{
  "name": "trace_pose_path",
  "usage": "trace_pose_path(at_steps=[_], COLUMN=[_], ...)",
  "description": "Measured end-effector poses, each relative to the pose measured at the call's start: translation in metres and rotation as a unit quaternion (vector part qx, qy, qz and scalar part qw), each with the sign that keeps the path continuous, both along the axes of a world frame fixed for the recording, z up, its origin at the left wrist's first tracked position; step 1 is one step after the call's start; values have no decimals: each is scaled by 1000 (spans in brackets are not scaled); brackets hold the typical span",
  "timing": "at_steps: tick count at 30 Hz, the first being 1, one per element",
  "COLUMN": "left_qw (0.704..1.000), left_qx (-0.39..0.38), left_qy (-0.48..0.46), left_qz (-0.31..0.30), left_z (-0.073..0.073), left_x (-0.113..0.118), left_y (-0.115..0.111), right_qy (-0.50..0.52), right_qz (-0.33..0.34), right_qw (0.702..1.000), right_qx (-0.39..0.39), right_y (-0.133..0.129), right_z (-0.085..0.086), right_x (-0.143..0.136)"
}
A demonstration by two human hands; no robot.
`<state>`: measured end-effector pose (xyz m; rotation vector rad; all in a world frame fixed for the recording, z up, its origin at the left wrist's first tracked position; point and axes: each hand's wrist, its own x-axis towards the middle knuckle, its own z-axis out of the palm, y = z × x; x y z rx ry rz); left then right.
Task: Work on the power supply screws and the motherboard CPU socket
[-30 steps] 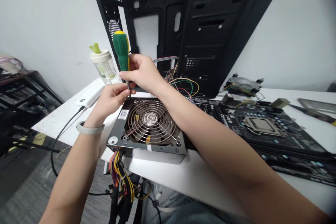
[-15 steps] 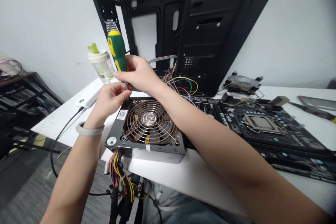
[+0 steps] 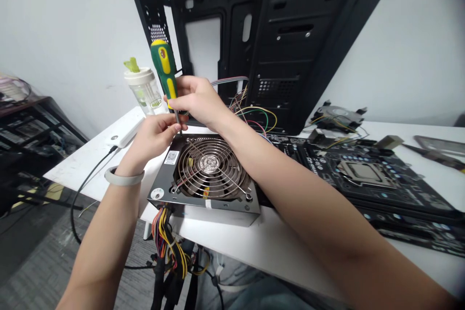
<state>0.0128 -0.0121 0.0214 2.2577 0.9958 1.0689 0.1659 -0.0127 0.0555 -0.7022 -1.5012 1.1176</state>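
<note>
My right hand (image 3: pixel 198 99) grips the lower handle of a green and yellow screwdriver (image 3: pixel 165 68), which stands nearly upright. Fingers of my left hand (image 3: pixel 158 135) pinch its metal shaft near the bottom. The shaft's tip meets the far left corner of a power supply (image 3: pixel 165 181), beside the round fan grille (image 3: pixel 209 163). A bundle of coloured cables (image 3: pixel 169 242) hangs from the power supply over the table's front edge.
Behind stands a black computer case (image 3: pixel 236 24) with thin wires. A motherboard (image 3: pixel 366 174) and a cooler fan (image 3: pixel 337 117) lie to the right. A clear cup (image 3: pixel 145 92) and a white power strip (image 3: pixel 127 131) are at left on the white table (image 3: pixel 83 162).
The screwdriver handle has turned, so its yellow patches face differently. My right hand's grip has shifted slightly around it. The whole view has moved a little.
</note>
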Motion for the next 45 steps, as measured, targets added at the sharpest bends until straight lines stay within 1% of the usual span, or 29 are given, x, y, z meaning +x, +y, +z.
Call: trace_pose_path(at_steps=[4,8,11,15,19,28,35,39,43,45], left_qw=[999,997,997,997,998,999,997,996,995,995], left_qx=[-24,-23,-14,6,20,13,-19,-33,-35,-34], left_qy=[-31,-69,-72,-61,-53,-39,-67,-76,-79,-80], left_qz=[-4,15,30,36,38,35,35,42,53,56], left_z=[-4,-9,-9,-7,-8,-8,-8,-9,-8,-8], left_x=[2,5,6,5,3,3,10,10,10,10], left_y=[2,5,6,7,6,6,-1,0,0,-1], right_qy=[-24,-35,-47,-58,-86,-110,-22,21,41,51], right_qz=[-11,-8,-12,-35,-46,-74,-42,-31,-18,0], right_qw=[1000,999,997,994,991,990,998,999,998,998], right_qx=[15,27,58,82,87,54,45,22,34,43], right_y=[2,7,12,12,10,8,2,-2,1,4], right_z=[-3,-5,-7,-9,-8,-10,-1,4,3,0], right_x=[1,1,1,-1,0,2,1,1,1,1])
